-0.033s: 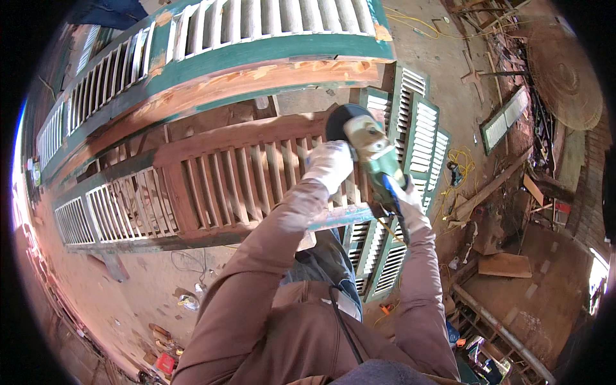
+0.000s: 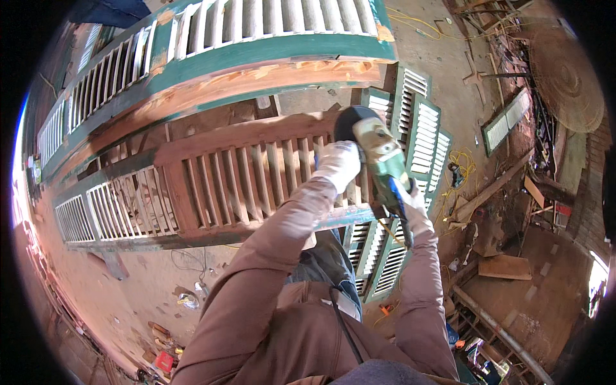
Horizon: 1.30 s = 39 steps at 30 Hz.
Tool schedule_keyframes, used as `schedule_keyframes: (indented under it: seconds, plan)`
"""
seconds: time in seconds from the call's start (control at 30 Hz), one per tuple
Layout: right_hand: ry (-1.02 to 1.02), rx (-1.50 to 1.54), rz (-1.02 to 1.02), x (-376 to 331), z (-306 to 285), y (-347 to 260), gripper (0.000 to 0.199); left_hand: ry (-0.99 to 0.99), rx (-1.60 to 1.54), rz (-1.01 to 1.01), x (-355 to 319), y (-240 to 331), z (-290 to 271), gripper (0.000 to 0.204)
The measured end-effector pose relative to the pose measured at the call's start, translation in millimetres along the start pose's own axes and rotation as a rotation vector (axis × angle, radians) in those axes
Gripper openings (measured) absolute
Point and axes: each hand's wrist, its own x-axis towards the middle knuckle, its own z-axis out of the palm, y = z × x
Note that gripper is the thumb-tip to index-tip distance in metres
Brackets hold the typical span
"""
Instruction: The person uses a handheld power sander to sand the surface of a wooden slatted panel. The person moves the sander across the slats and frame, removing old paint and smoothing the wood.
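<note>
Clasping grinder (image 2: 390, 162) in left grip (image 2: 339, 165) and right grip (image 2: 414, 197) over brown shutter (image 2: 172, 189); could gouge slats (image 2: 276, 169) by tilting disc (image 2: 347, 123)!

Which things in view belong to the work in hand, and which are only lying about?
In use:
left hand
right hand
green angle grinder, held by both
reddish-brown louvred shutter beneath

Apparently lying about:
brown board
small red object

floor (image 2: 144, 292): reddish-brown, dusty (littered in places) | bright light (image 2: 18, 186): left edge

Downward fisheye view from head height
</note>
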Motion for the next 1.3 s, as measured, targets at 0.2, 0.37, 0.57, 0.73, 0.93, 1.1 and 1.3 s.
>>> schedule_keyframes:
  seconds: [0.2, 0.37, 0.57, 0.73, 0.93, 1.1, 1.3]
  plan:
    - [0.043, 0.467, 0.105, -5.7, -18.0, 70.2, 0.055, -0.147, 0.029, 0.171, 18.3, 41.3, 25.7, 0.022]
    - [-0.007, 0.294, 0.071, -14.7, 15.8, 21.3, 0.056, -0.001, -0.021, 0.101, -2.4, -7.3, -7.3, 0.022]
    - [-0.076, -0.111, -0.023, -13.5, 110.4, -36.5, 0.091, 0.034, 0.018, -0.116, -47.7, -116.9, -70.5, 0.029]
    - [-0.169, -0.339, -0.026, -51.0, 198.9, -109.5, 0.09, 0.159, 0.014, -0.224, -106.2, -216.7, -106.1, 0.031]
    - [-0.337, -0.428, -0.159, -101.7, 301.9, -172.9, 0.103, 0.312, 0.071, -0.303, -181.1, -356.0, -120.6, 0.04]
    - [-0.421, -0.488, -0.196, -124.7, 318.8, -161.3, 0.12, 0.192, 0.007, -0.517, -225.8, -334.3, -136.1, 0.043]
    - [-0.3, -0.511, -0.109, -135.6, 258.1, -127.0, 0.104, 0.214, 0.155, -0.185, -205.2, -316.9, -72.2, 0.039]
